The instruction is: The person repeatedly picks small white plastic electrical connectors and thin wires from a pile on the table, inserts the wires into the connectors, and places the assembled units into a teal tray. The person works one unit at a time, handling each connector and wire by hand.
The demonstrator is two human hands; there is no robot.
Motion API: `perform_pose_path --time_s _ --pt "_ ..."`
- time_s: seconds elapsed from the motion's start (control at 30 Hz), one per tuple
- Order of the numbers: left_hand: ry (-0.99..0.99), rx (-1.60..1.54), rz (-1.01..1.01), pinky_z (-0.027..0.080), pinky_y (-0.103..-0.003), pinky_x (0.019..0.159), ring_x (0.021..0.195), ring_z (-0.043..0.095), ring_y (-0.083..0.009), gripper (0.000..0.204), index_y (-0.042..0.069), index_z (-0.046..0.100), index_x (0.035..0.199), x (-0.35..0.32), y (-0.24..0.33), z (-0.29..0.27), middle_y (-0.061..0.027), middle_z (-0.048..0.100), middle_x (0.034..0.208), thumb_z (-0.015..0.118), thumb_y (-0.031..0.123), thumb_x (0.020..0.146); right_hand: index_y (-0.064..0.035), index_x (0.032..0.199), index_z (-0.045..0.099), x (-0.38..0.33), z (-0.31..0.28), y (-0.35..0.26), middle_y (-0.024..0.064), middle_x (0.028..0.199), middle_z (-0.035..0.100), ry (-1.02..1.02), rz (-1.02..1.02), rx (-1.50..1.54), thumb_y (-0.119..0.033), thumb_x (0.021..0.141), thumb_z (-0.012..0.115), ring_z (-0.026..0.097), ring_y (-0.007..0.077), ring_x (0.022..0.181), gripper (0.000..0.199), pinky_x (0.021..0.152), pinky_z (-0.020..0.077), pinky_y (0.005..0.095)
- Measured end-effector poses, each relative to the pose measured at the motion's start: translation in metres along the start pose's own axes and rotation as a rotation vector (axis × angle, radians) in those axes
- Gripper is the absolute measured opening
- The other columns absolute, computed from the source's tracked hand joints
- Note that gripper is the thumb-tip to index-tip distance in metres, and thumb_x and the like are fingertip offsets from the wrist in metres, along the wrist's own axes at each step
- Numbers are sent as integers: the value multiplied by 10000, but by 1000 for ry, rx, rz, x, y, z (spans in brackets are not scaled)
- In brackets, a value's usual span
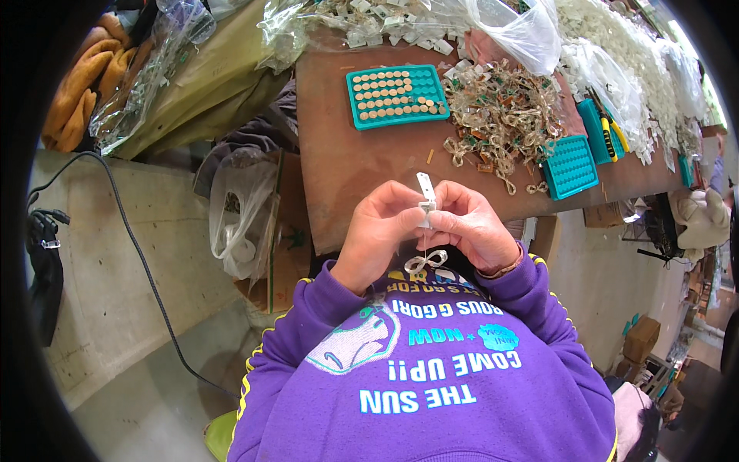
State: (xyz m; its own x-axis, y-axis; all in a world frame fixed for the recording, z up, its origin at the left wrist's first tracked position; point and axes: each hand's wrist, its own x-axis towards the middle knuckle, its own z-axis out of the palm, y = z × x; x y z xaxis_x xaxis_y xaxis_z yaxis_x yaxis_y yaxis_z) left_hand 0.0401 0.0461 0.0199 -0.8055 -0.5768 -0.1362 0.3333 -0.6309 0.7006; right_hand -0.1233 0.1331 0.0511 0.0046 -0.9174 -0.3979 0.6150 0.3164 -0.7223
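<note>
Just in front of my chest, a small white plastic part (pixel 426 185) stands between my two hands. My left hand (pixel 379 235) pinches it from the left with thumb and fingertips. From the other side my right hand (pixel 476 229) closes its thumb and fingers on the same part. A thin, pale wire coil (pixel 426 262), tied in loops, dangles below the fingers against my purple sweatshirt. Its upper end disappears between the fingertips, so how it joins the part is hidden.
On the brown table (pixel 362 169) sits a teal tray (pixel 425 80) partly filled with round gold-coloured discs. Beside it lies a heap of wire coils with small boards (pixel 500 108). Another teal tray (pixel 571 171) and yellow-black pliers (pixel 608 137) are to the right. White parts (pixel 377 19) pile up behind.
</note>
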Motion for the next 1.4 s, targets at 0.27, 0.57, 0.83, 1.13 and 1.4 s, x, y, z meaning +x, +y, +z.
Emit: perform_pose_path --time_s 0.27,0.57,0.83,1.13,1.4 --pt "208 263 152 515 -231 770 869 625 -79 142 12 605 1006 3 0 8 -46 672 943 687 90 921 -27 933 557 6 0 2 73 932 661 46 -110 -38 -182 937 674 670 129 817 195 677 565 259" --pt "401 813 538 539 -263 711 790 679 -131 137 16 646 896 7 -4 13 -70 698 884 754 29 811 52 913 668 -2 14 7 47 802 685 265 -401 -623 -26 875 671 625 54 713 87 621 512 220" --pt "429 770 549 532 -267 698 769 670 -142 155 29 638 888 7 -8 14 -68 683 865 762 19 797 33 881 638 -7 15 10 31 683 662 214 -393 -643 14 865 607 629 65 612 40 566 507 221" --pt "383 858 602 540 -285 699 778 681 -188 168 28 623 907 7 -9 14 -88 667 873 747 0 798 -9 874 625 -5 17 9 85 669 635 318 -623 -1023 12 808 639 652 130 599 71 544 496 269" --pt "358 730 574 536 -279 697 785 657 -146 162 25 587 943 5 -7 11 -77 664 885 699 -31 840 28 860 605 -4 22 3 74 709 638 303 -692 -1125 57 829 610 646 118 622 43 571 519 255"
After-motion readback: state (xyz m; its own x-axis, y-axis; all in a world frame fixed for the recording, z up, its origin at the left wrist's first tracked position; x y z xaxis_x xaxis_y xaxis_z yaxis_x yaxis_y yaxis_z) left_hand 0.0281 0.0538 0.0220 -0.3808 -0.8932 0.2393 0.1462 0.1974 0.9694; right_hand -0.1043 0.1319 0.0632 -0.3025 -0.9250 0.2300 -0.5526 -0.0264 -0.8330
